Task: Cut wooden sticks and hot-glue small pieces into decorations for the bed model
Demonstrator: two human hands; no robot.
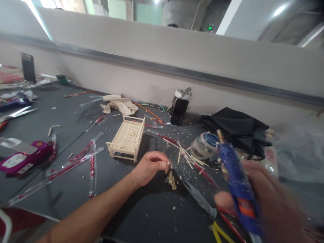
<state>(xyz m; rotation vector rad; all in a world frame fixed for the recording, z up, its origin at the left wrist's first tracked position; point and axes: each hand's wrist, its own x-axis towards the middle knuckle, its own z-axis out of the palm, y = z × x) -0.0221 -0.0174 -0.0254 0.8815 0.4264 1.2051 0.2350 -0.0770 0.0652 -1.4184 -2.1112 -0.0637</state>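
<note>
My left hand (150,167) rests on the dark table (141,216), fingers curled in a pinch just above a small pile of short wooden stick pieces (172,180). What the pinch holds is too small to make out. My right hand (270,199), blurred by motion at the lower right, grips a blue glue gun (236,182) with its nozzle pointing up and away. A small bed model made of thin wooden sticks (127,138) stands a little beyond my left hand. Loose wooden sticks (186,155) lie scattered to its right.
Red-striped clear wrappers (76,160) lie at the left. A purple box (24,158) and scissors (15,114) sit at the far left. A tape roll (204,145), a black bag (236,126), a dark bottle (179,108) and crumpled cloth (120,105) line the back. A grey partition wall rises behind.
</note>
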